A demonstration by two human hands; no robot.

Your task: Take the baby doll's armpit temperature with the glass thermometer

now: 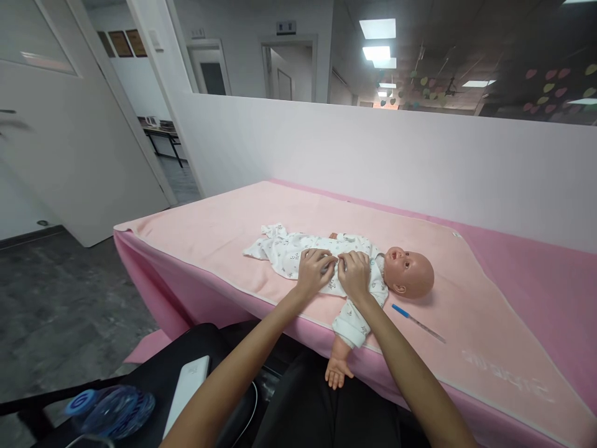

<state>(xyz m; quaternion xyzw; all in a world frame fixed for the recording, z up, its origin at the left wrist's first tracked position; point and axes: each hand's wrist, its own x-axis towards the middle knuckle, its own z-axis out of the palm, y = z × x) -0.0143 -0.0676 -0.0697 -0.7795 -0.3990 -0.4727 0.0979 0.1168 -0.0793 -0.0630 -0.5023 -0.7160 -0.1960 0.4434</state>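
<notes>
A baby doll (410, 274) lies on its back on a pink blanket (196, 227), its head toward the right. It is dressed in a white printed baby romper (293, 246), whose leg ends lie flat at the left. My left hand (316, 270) and my right hand (354, 274) meet over the romper's front, fingertips pinching its cloth close together. What exactly lies between the fingers is mostly hidden. One sleeved doll arm (339, 361) hangs over the near table edge, between my forearms.
A thin pen-like stick with a blue cap (400, 310) lies near the doll's head. Beside the table, a black chair (200, 348) holds a white flat device (186, 386) and a water bottle (112, 410). A white wall (373, 149) borders the table's far side.
</notes>
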